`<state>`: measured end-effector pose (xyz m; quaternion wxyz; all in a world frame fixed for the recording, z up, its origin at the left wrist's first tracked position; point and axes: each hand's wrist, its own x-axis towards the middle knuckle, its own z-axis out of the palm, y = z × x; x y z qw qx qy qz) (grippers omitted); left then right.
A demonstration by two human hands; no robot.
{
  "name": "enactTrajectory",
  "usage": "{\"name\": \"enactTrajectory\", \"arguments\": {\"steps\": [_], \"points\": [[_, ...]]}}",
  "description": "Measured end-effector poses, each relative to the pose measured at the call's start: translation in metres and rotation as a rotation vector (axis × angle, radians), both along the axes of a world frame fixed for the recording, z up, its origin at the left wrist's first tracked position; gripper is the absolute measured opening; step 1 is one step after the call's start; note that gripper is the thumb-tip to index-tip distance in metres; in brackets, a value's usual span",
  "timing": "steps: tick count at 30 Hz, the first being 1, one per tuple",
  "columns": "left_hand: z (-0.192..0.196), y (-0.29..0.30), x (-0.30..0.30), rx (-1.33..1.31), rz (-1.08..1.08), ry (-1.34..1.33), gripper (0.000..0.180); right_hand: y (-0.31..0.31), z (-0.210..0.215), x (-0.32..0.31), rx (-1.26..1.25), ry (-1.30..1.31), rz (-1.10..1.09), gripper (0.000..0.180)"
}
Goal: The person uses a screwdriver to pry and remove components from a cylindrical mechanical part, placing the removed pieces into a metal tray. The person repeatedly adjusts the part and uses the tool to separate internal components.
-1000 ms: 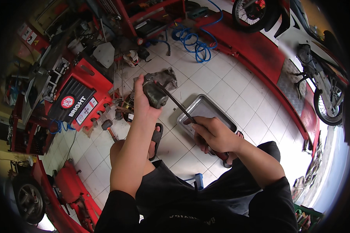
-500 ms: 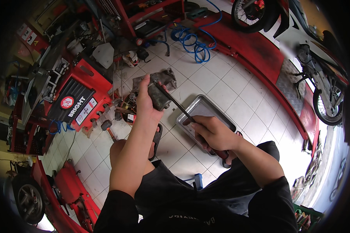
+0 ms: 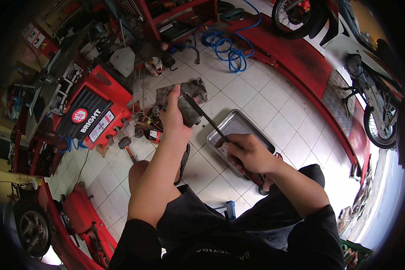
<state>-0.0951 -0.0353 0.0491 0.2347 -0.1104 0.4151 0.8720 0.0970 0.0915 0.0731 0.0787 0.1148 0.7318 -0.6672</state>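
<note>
My left hand [image 3: 174, 110] is wrapped around a grey metal cylindrical part [image 3: 190, 111], its thumb pointing up along one side. My right hand [image 3: 247, 152] is closed on a long, slim dark tool [image 3: 215, 127]. The tool's far end is wider and lies along the right side of the metal part; whether it touches is hard to tell. Its grip is mostly hidden in my fingers, so I cannot tell its kind. Under my right hand is a shallow rectangular metal tray [image 3: 235, 114] on the tiled floor.
A dirty dark cloth [image 3: 195, 88] lies beyond my left hand. To the left are a red machine [image 3: 92, 110] and a hammer [image 3: 127, 146]. Coiled blue hose [image 3: 229, 54] and a red lift platform [image 3: 297, 54] lie farther off. A blue-topped object [image 3: 230, 209] stands between my knees.
The metal part and tool keep nearly the same pose. The metal part is turned slightly in my left hand. The whole view has shifted a little.
</note>
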Motion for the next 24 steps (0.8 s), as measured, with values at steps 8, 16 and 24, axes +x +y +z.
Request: {"name": "enactTrajectory", "arguments": {"steps": [8,16,24], "points": [[-0.013,0.005,-0.004,0.051,0.002,-0.077,0.037,0.006,0.006,-0.009,0.172,-0.120,-0.001,0.020],[-0.006,0.013,0.007,-0.064,0.161,0.000,0.037,0.007,-0.020,-0.014,0.811,0.090,-0.123,0.018],[0.008,0.003,0.001,-0.034,-0.209,0.074,0.037,0.005,-0.031,-0.009,-0.360,-0.056,0.112,0.027]]}}
